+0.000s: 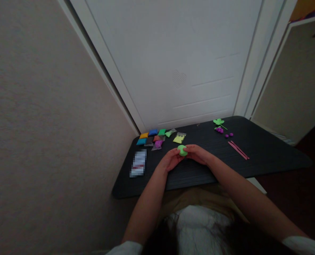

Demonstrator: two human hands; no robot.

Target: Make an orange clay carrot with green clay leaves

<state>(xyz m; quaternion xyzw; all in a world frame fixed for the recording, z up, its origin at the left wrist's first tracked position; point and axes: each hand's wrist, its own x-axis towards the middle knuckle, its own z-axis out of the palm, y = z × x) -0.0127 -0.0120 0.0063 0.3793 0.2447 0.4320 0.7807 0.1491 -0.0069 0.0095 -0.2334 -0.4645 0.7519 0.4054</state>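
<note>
Between my two hands, just above the dark table, is a rounded lump of light green modelling clay (182,150). My left hand (171,159) grips it from the left, thumb and fingers pressed to its side. From the right, the fingers of my right hand (197,153) close on the same lump. Beyond my hands lies a small bag of yellow clay (179,137). A bag of purple clay (158,144) rests to the left, near several other coloured clay bags.
On the black table (200,177), a green clay clover shape (218,122) lies at the back right beside purple balls (220,130). Pink modelling tools (238,150) are nearer. At the left is a blurred packet (138,163). A wall (67,141) borders the left side.
</note>
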